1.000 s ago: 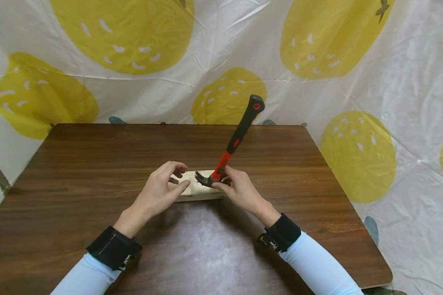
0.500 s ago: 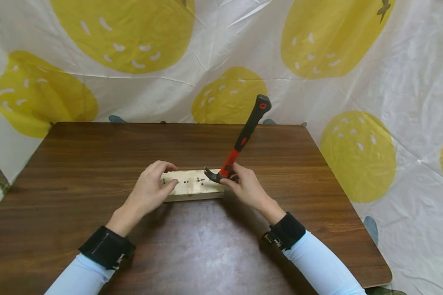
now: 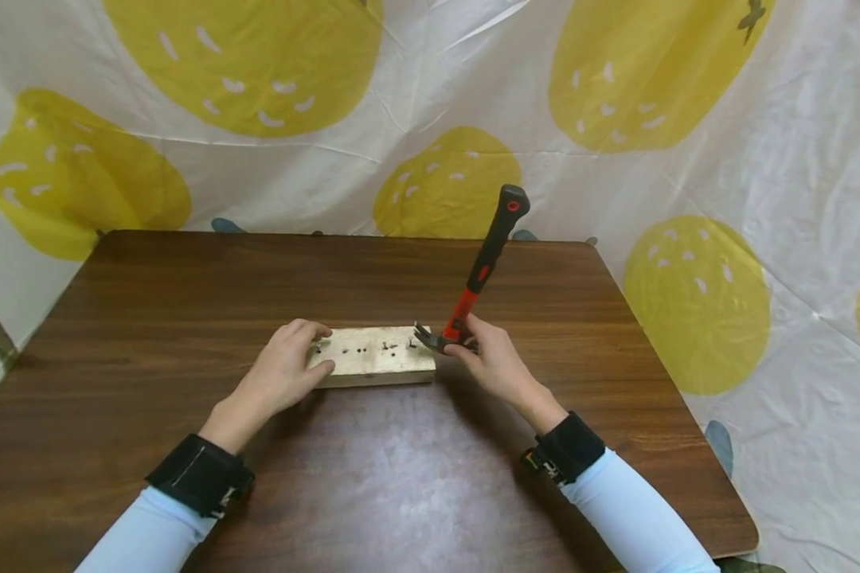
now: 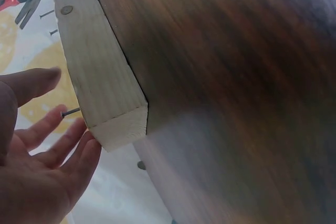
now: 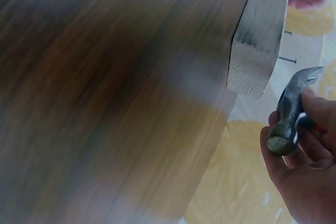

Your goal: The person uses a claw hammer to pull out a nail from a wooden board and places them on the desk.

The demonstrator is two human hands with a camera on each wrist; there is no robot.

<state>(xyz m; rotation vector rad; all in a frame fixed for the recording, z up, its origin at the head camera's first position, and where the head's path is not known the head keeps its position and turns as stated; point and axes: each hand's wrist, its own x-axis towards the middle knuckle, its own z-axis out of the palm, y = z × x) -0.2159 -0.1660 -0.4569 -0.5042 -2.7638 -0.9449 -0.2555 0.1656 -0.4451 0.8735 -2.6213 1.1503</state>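
Observation:
A pale wooden block [image 3: 373, 362] lies on the table, with nails sticking out of its top and several small dark holes. My left hand [image 3: 275, 370] is around its left end, fingers loosely bent. In the left wrist view, the fingertips are by the block's end, close to a protruding nail [image 4: 71, 112], and the thumb stays off the wood. My right hand [image 3: 502, 362] grips the claw hammer [image 3: 490, 251] by its head, the black and red handle pointing up. The hammer's claw is just above the block's right end, close to another nail [image 5: 287, 60].
The brown wood-grain table [image 3: 373, 477] extends around the block on every side. Behind it hangs a white cloth [image 3: 258, 187] with large yellow fruit prints. A black strap is on each wrist.
My right hand and the hammer have moved right, toward the block's right end. My left hand has shifted left to the other end, uncovering the top's nails and holes.

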